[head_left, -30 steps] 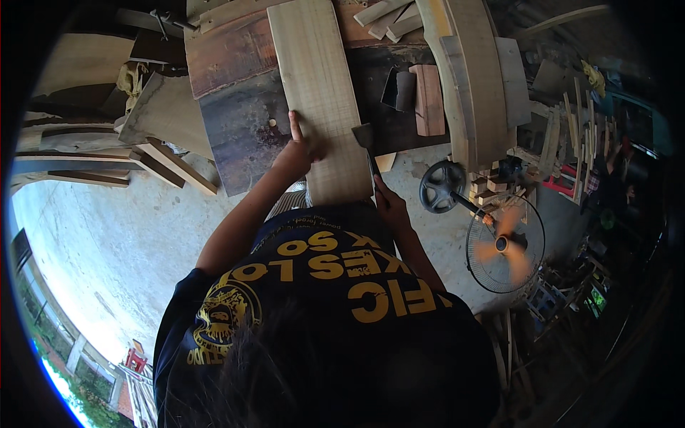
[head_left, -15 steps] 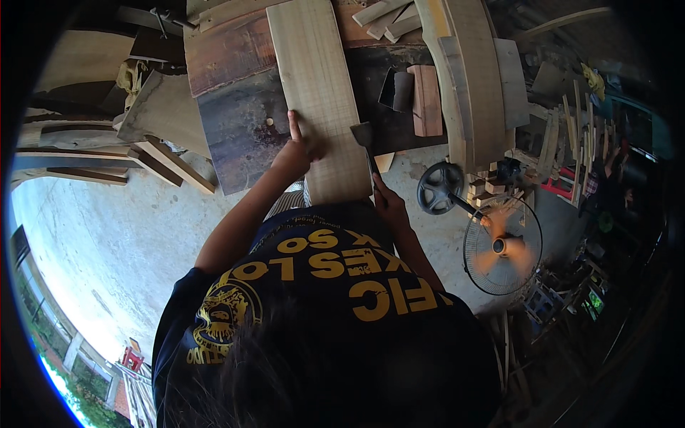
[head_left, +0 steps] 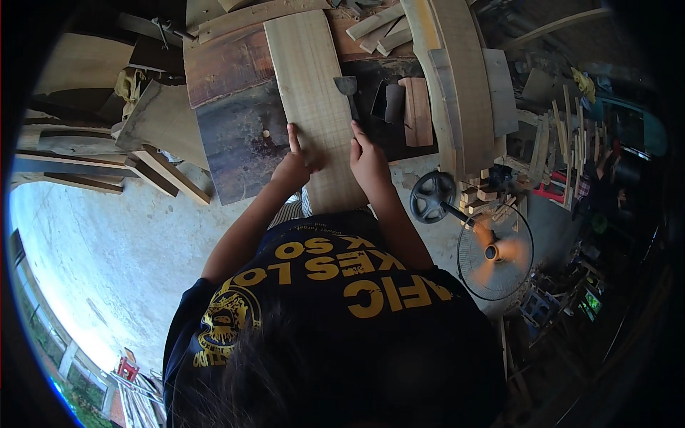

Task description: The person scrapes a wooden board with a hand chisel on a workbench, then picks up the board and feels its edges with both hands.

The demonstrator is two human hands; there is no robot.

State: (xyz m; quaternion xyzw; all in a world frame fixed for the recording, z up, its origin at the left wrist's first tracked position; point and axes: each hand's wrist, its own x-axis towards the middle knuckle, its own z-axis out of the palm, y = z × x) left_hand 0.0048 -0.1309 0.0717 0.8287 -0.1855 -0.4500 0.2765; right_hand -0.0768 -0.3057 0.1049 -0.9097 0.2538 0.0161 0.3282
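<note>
A long pale wooden board (head_left: 308,60) reaches from close to my body out over a dark, worn worktable (head_left: 239,143). My left hand (head_left: 291,170) grips the board's left edge, with the index finger stretched forward along it and the other fingers curled and partly hidden. In my right hand (head_left: 369,162) is a putty knife (head_left: 347,87), held by its handle with the index finger laid along it. Its wide, flat blade points away from me at the board's right edge. Whether the blade touches the wood I cannot tell.
Right of the board lie a dark open box (head_left: 389,101) and a reddish wood block (head_left: 417,113). Beyond them rest long planks (head_left: 464,93). Short offcuts (head_left: 376,21) lie at the far side. A running fan (head_left: 494,251) stands at my right; timber (head_left: 171,175) leans at the left.
My right hand has moved forward with the putty knife, from beside the board's near end to farther along its right edge. My left hand remains at the left edge.
</note>
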